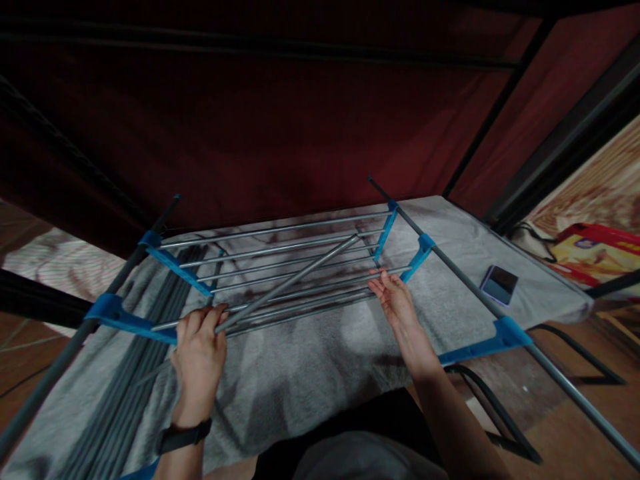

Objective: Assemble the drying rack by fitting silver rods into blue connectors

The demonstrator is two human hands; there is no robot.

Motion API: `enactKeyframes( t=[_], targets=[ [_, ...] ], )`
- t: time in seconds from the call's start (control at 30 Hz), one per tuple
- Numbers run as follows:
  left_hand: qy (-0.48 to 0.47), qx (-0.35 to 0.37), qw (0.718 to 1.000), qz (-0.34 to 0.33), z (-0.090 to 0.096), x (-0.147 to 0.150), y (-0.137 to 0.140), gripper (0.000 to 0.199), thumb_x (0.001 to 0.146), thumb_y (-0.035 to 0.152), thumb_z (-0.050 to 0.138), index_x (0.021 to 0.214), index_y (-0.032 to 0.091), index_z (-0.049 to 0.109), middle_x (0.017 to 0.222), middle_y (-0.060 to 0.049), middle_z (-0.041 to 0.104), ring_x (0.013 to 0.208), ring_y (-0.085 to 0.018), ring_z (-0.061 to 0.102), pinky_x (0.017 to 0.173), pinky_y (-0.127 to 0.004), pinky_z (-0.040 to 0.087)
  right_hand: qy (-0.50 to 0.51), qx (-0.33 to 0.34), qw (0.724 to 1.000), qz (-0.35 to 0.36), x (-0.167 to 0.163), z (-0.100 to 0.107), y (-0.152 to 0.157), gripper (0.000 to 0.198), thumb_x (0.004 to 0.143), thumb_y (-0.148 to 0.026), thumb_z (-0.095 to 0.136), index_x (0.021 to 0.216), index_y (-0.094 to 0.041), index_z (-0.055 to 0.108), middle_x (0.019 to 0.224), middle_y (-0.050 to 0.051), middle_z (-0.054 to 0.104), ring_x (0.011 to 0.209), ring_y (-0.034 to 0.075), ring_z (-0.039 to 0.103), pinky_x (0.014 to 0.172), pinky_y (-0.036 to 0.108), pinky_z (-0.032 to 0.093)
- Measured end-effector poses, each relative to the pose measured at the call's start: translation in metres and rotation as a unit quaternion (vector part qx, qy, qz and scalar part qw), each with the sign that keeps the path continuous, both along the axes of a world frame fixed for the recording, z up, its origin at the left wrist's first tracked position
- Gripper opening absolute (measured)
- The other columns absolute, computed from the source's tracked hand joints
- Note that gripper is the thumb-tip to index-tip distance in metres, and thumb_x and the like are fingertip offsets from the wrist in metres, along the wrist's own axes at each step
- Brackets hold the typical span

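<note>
Tubular rack [280, 249]: handling and markings

Position: on grey cloth [345, 360], mid-view. Left bracket [133, 321]: blue, probably rigid plastic; avoid twisting. Left hand [200, 340]: curled around the front crossbar [325, 287], thumb beside the diagonal tube [300, 273]. Tubes: likely light, stiff, slick; grasp near ends. Right hand [395, 300]: partly open, fingertips at crossbar; firm hold cannot be confirmed. Red-and-yellow box [600, 250], far right: print unreadable.

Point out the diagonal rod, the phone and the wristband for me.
Diagonal rod [287, 283]: head view, middle of its length.
Phone [501, 285]: head view, on its screen.
Wristband [183, 437]: head view, on the strap.
</note>
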State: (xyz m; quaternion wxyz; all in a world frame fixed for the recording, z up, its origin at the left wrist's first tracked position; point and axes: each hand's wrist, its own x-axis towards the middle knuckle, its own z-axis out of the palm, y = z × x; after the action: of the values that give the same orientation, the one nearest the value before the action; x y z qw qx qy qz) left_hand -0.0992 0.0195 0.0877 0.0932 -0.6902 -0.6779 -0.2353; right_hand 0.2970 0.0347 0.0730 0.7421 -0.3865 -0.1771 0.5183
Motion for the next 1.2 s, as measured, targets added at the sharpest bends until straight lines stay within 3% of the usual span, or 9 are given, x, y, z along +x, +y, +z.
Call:
enactKeyframes(
  t=[0.37,0.57,0.77,0.87,1.2],
  targets=[
    [-0.008,0.011,1.0,-0.009,-0.004,-0.001,0.001,0.041,0.099,0.025,0.042,0.133,0.02,0.066,0.123,-0.011,0.064,0.121,-0.029,0.053,0.107,-0.041,0.046,-0.008,-0.003,1.0,-0.002,0.003,-0.005,0.007,0.035,0.064,-0.038,0.098,0.074,-0.026,0.067,0.092,-0.001,0.079,0.073,0.014,0.071,0.081,0.032,0.065],
    [-0.002,0.012,1.0,-0.013,0.0,0.004,-0.003,0.043,0.101,0.027,0.041,0.137,0.018,0.063,0.13,-0.014,0.062,0.128,-0.031,0.053,0.11,-0.043,0.046,0.007,-0.002,1.0,0.012,0.003,0.0,0.003,0.035,0.064,-0.037,0.098,0.073,-0.027,0.065,0.088,-0.002,0.079,0.078,0.016,0.073,0.083,0.034,0.066],
    [0.0,-0.015,1.0,0.021,0.014,0.019,-0.015,0.05,0.098,0.021,0.042,0.146,0.019,0.057,0.16,-0.017,0.04,0.141,-0.035,0.049,0.092,-0.043,0.057,0.019,0.009,1.0,0.022,0.002,0.0,-0.005,0.028,0.07,-0.034,0.094,0.079,-0.029,0.067,0.092,-0.003,0.079,0.092,0.018,0.076,0.095,0.038,0.062],
    [-0.01,-0.01,0.999,0.036,0.017,0.026,-0.019,0.051,0.096,0.021,0.045,0.146,0.021,0.058,0.166,-0.017,0.031,0.147,-0.038,0.043,0.092,-0.044,0.058,0.017,-0.004,1.0,0.025,0.002,-0.001,-0.01,0.03,0.068,-0.032,0.094,0.081,-0.029,0.068,0.088,-0.002,0.078,0.09,0.02,0.077,0.098,0.041,0.061],
    [0.057,-0.034,0.998,0.012,0.021,0.037,-0.02,0.053,0.095,0.017,0.044,0.147,0.021,0.058,0.161,-0.018,0.041,0.135,-0.036,0.051,0.093,-0.045,0.058,0.016,-0.015,0.998,0.06,0.005,0.006,-0.021,0.025,0.069,-0.025,0.091,0.084,-0.024,0.071,0.088,0.002,0.08,0.086,0.019,0.077,0.085,0.032,0.063]
  ],
)
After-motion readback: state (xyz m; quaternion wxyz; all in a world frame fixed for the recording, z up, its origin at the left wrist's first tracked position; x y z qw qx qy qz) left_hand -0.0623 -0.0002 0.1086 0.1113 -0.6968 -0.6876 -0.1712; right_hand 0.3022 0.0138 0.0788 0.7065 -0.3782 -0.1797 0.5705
